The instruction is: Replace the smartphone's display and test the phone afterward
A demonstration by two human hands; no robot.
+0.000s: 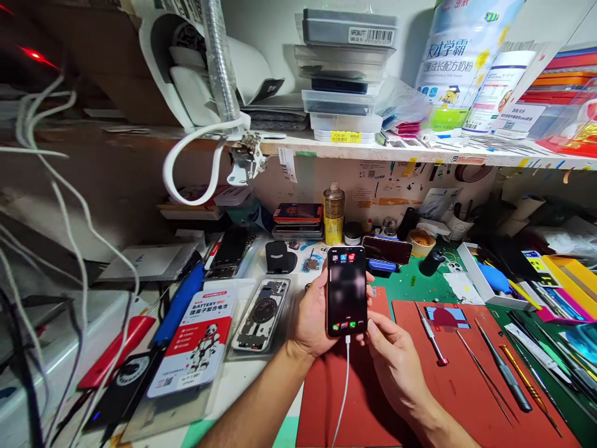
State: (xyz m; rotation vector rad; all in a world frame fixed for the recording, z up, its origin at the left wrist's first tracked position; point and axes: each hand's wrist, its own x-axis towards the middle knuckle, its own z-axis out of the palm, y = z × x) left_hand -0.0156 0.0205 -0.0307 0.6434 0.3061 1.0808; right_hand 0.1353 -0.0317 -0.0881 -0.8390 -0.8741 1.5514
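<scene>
bright at center, murky upper left
lit white, seemingly from above; softly shadowed on the red mat [321, 410] just below the phone [347, 291], legible at the icons [351, 257], near-black between. dark under the shelf [396, 149] at left, with red flare off a small light [33, 55]. pale and bright along the shelf's front. soft and smeared on the cables [33, 149] at far left; stretched wide-angle toward the corners.

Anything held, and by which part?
A phone, by its side edges, in the left hand; the right hand is at its lower right corner, contact unclear.
</scene>
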